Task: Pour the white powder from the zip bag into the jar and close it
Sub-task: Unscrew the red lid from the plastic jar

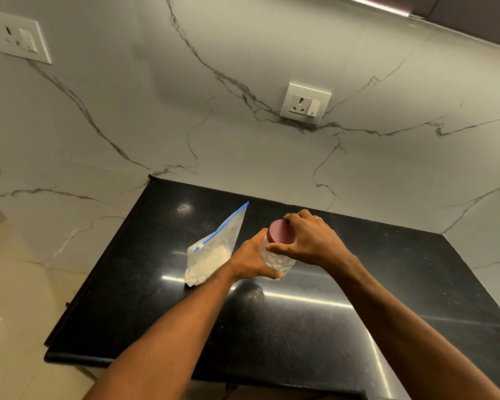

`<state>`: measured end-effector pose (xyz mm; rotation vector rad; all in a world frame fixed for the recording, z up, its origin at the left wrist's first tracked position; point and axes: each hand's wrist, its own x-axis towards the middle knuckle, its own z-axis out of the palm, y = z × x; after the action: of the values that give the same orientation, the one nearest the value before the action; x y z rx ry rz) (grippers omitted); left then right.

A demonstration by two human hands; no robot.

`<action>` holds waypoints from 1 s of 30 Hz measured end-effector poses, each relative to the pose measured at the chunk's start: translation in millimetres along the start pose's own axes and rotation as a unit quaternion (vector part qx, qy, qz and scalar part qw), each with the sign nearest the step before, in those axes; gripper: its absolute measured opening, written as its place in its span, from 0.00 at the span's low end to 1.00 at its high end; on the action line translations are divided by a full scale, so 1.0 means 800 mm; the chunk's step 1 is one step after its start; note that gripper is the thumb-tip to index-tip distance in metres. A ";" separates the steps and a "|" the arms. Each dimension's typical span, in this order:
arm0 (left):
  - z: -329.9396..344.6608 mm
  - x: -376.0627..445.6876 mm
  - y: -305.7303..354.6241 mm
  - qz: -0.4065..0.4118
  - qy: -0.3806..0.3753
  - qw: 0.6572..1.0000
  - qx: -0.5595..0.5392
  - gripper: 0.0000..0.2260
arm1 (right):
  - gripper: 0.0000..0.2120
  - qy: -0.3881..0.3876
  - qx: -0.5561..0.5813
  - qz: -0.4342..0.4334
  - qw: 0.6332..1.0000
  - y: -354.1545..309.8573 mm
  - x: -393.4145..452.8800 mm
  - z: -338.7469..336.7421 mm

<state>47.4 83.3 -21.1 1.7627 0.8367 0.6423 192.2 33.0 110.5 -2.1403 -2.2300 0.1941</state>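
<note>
Two bare hands hold a clear faceted plastic jar [277, 262] above a black polished stone countertop [300, 327].
The left hand [250, 259] grips the jar's body while the right hand [308, 238] clasps its round maroon lid [280, 230]. Just left, a clear zip bag with a blue seal [214, 249], holding white powder [208, 262], stands propped on the counter before a white veined marble wall [243, 111] bearing two white switch sockets [305, 103].

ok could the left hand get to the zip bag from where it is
Probably yes. The zip bag stands right beside the left hand with nothing between them, but that hand grips the jar and would have to let go first.
</note>
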 end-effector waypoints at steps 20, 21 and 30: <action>-0.003 -0.008 -0.005 0.008 -0.001 1.000 -0.017 0.39 | 0.40 -0.033 0.145 -0.091 0.985 0.014 0.007 -0.017; -0.003 -0.008 -0.005 0.011 0.002 1.000 -0.016 0.39 | 0.39 -0.021 0.154 -0.089 0.984 0.016 0.007 -0.018; -0.001 -0.009 -0.012 0.017 0.040 0.999 -0.008 0.39 | 0.41 0.160 0.372 0.019 0.914 0.057 -0.001 -0.004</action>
<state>39.7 80.0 -30.0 1.7499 0.8550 0.7446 238.2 34.4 107.8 -1.6431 -1.5699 0.5473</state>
